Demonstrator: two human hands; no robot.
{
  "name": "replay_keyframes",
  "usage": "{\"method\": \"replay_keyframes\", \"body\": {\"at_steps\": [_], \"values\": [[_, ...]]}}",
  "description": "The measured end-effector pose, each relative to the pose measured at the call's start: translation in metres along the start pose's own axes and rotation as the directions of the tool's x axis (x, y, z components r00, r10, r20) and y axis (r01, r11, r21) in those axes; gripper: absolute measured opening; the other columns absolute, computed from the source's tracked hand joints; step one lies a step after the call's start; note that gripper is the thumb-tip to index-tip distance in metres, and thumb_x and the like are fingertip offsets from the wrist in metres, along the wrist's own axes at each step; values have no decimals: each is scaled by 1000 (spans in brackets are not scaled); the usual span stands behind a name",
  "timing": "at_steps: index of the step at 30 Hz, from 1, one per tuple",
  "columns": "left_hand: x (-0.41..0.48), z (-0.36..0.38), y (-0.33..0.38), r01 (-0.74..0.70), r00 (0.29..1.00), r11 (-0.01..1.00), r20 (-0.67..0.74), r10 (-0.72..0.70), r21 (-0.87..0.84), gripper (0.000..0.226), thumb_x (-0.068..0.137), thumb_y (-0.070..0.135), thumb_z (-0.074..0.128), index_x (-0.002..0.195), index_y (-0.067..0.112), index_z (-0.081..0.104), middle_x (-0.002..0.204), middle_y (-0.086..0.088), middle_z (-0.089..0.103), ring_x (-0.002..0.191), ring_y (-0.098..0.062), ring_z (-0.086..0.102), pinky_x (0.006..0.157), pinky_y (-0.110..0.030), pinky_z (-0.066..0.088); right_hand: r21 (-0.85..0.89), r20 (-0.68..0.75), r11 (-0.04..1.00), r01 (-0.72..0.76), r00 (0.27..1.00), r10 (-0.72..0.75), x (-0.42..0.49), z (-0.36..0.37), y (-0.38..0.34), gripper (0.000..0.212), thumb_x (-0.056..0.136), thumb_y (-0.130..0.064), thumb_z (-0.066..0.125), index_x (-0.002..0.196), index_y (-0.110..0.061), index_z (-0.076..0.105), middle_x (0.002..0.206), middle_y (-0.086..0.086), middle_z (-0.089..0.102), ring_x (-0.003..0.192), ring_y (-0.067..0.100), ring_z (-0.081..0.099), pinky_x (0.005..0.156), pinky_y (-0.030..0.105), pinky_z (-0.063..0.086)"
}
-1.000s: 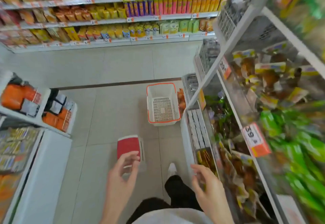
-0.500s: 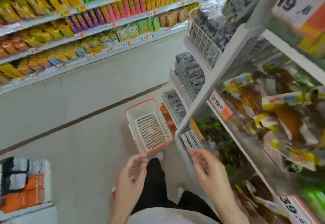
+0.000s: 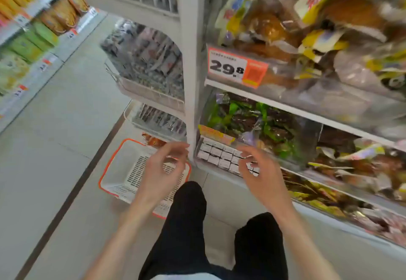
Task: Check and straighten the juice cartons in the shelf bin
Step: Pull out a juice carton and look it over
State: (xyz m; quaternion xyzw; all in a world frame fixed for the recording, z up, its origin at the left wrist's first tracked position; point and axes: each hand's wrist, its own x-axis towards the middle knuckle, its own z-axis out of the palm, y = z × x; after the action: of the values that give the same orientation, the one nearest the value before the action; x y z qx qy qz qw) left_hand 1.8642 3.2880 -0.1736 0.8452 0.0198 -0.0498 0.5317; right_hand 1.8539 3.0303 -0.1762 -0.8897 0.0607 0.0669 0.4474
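Two bare hands hover low in front of the shelving, and both are empty. The left hand (image 3: 160,169) has its fingers loosely curled and parted and grips nothing. Directly beneath it on the floor sits a white basket (image 3: 118,169) with an orange rim. The right hand (image 3: 261,169) is held the same way, with fingers (image 3: 252,154) bent and spread around nothing.

Just beyond the right fingertips, small white-topped juice cartons (image 3: 216,152) stand packed in rows in a low shelf bin (image 3: 204,166). The nearest rows are hidden behind the fingers, and it cannot be told whether the fingers touch them.

A white shelf upright (image 3: 191,82) rises just beyond the gap between the hands. Green and brown snack packets (image 3: 252,121) lie above the right hand, with a price tag (image 3: 228,66) reading 29.8 higher up. The person's legs (image 3: 186,224) in black trousers show below both hands.
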Motion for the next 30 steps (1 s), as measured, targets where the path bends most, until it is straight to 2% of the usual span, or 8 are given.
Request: {"method": "replay_keyframes", "body": {"at_steps": [4,7,10,14,18,22,26,30], "values": [[26,57,-88,-140,987,990,81,139,6,30,97,10,67,118,32,71,105,9,76,93,-17,73,85,-27,59,-24,-48,999,25,999,-26,10,52,91,33,97,-10,73,127,-22,71,114,-5,73,100,11,72,91,42,59],[45,103,-164,-254,960,967,127,249,28,33,98,1,67,118,28,69,105,8,74,97,-14,72,80,-30,58,-50,-77,995,85,993,-89,24,96,168,32,97,-9,73,124,-26,71,113,-5,72,99,11,71,91,35,59],[62,140,-230,-347,930,935,151,334,70,26,98,9,67,121,22,70,108,6,74,103,-14,71,88,-31,58,-83,-122,985,150,980,-159,38,134,237,33,96,-10,75,122,-30,69,115,-2,73,99,12,72,90,33,60],[79,168,-291,-432,897,898,139,419,86,25,97,9,69,118,23,70,107,7,74,101,-13,72,94,-35,58,-130,-186,962,240,947,-262,49,172,294,28,95,-11,75,123,-19,74,117,-3,73,95,13,72,89,40,61],[85,169,-316,-514,856,852,114,504,93,30,97,3,70,119,24,68,103,11,74,98,-7,71,93,-29,58,-165,-257,941,295,908,-330,44,190,308,26,95,-8,74,120,-13,76,116,0,75,95,17,72,89,41,61],[86,153,-313,-521,853,843,98,512,133,28,98,4,68,123,15,68,103,1,74,99,-13,71,91,-38,59,-195,-314,943,271,893,-322,33,193,298,22,96,-8,73,117,-13,77,113,1,76,96,18,72,89,38,59],[88,142,-303,-536,844,828,141,518,165,26,98,4,68,123,13,69,106,-1,74,99,-16,71,89,-40,59,-200,-206,937,288,922,-327,39,193,279,23,96,-9,74,119,-15,76,113,0,76,99,15,72,89,31,59],[92,143,-296,-522,852,825,162,497,216,24,97,9,71,121,16,71,105,2,75,96,-10,71,87,-35,59,-205,-122,923,327,927,-355,55,189,269,23,96,-14,75,117,-23,75,111,-6,77,97,9,72,85,21,56]]}}
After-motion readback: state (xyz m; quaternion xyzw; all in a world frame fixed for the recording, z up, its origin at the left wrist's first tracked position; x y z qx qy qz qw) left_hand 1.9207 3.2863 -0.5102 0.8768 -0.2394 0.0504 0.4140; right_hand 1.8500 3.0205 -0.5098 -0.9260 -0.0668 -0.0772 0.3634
